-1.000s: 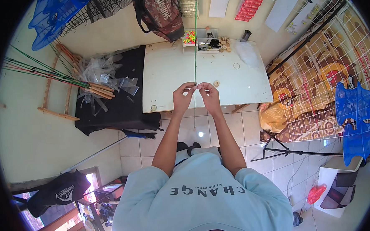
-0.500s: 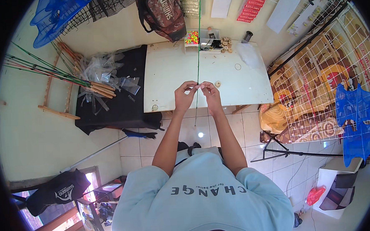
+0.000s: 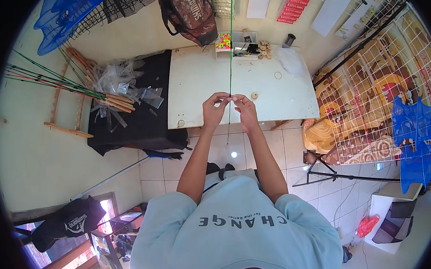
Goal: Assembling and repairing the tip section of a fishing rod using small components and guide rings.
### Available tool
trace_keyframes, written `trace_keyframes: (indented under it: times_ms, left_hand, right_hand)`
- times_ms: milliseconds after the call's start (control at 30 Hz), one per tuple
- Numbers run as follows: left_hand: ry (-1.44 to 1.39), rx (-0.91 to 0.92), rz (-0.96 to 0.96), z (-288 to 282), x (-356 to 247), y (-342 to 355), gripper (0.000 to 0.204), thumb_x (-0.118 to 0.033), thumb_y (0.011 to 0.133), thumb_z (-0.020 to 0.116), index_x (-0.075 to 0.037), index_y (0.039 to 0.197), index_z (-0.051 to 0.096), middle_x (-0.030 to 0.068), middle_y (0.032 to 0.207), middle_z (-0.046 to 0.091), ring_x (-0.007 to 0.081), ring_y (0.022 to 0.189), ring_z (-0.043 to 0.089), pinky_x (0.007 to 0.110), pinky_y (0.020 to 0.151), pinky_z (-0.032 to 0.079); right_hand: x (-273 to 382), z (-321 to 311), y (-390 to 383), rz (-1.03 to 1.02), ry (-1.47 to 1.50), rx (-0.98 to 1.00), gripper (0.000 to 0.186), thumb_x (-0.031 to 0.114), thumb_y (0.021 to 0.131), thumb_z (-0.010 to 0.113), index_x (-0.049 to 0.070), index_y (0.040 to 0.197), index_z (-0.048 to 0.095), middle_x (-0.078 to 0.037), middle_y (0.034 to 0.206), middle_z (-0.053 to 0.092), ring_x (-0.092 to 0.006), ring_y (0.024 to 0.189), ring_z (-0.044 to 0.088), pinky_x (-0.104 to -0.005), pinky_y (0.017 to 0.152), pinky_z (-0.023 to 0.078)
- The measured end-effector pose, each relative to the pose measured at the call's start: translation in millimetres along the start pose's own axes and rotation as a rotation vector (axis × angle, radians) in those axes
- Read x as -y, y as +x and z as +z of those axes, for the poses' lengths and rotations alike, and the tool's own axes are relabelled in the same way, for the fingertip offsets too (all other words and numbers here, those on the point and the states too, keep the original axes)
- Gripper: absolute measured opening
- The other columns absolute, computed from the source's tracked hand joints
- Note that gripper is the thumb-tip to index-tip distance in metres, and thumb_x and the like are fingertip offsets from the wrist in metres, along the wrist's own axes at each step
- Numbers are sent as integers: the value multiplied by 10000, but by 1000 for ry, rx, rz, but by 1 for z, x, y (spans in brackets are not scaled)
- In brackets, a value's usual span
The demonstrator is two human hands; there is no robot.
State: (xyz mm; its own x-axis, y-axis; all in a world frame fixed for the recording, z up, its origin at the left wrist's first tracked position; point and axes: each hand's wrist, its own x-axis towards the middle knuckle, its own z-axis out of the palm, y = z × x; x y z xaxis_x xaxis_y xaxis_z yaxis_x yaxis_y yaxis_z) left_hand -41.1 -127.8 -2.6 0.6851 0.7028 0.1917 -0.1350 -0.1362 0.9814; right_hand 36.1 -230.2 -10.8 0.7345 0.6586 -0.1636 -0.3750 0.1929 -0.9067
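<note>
A thin green fishing rod (image 3: 231, 60) runs from the top of the view, over the white table, down past its front edge, where it looks darker. My left hand (image 3: 214, 112) pinches it above the table's near part, thumb and index finger pressed together. Against those fingertips, my right hand (image 3: 247, 114) also closes thumb and finger on the rod. A small dark spot shows on the rod at the fingertips, too small to make out. A beige ring-shaped piece (image 3: 255, 95) lies on the table just right of my right hand.
On the white table (image 3: 193, 77), a tray (image 3: 246, 51) holds bright beads and small parts, beside several round beige pieces (image 3: 264, 49). Several rods with wooden handles (image 3: 119, 104) and clear plastic bags (image 3: 120, 81) are at the left. A white wire grid (image 3: 366, 121) stands at right.
Both hands remain pinched together at nearly the same spot on the rod. The whole view has shifted very slightly.
</note>
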Motion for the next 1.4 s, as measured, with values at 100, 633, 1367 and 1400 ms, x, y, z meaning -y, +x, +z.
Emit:
trace_keyframes:
  times_ms: [100, 633, 1367, 1400]
  left_hand:
    - [19, 5, -1, -2, 2, 1, 143, -43, 808, 705, 7, 937, 667, 65, 916, 683, 119, 834, 623, 254, 765, 485]
    - [-29, 15, 60, -6, 7, -1, 175, -30, 823, 687, 12, 992, 668, 66, 929, 693, 109, 834, 623, 250, 776, 488]
    - [11, -1, 57, -4, 2, -1, 119, -19, 809, 688, -8, 927, 676, 51, 929, 688, 113, 829, 622, 250, 734, 477]
    - [11, -1, 57, -4, 2, 0, 119, -19, 809, 688, -8, 927, 676, 51, 929, 688, 113, 829, 622, 250, 734, 477]
  right_hand:
    - [1, -1, 1, 9, -12, 5, 112, 230, 869, 666, 145, 941, 650, 80, 919, 614, -31, 860, 493, -243, 771, 350]
    - [15, 13, -8, -534, -583, -135, 125, 67, 815, 669, 39, 935, 690, -81, 822, 675, -146, 811, 604, -274, 727, 472]
    - [8, 14, -5, 53, -94, -95, 215, 267, 877, 611, 79, 972, 657, 8, 963, 614, -106, 928, 528, -274, 802, 379]
    - [9, 13, -5, 53, -94, -95, 215, 267, 877, 611, 79, 972, 657, 8, 963, 614, -106, 928, 528, -274, 802, 379]
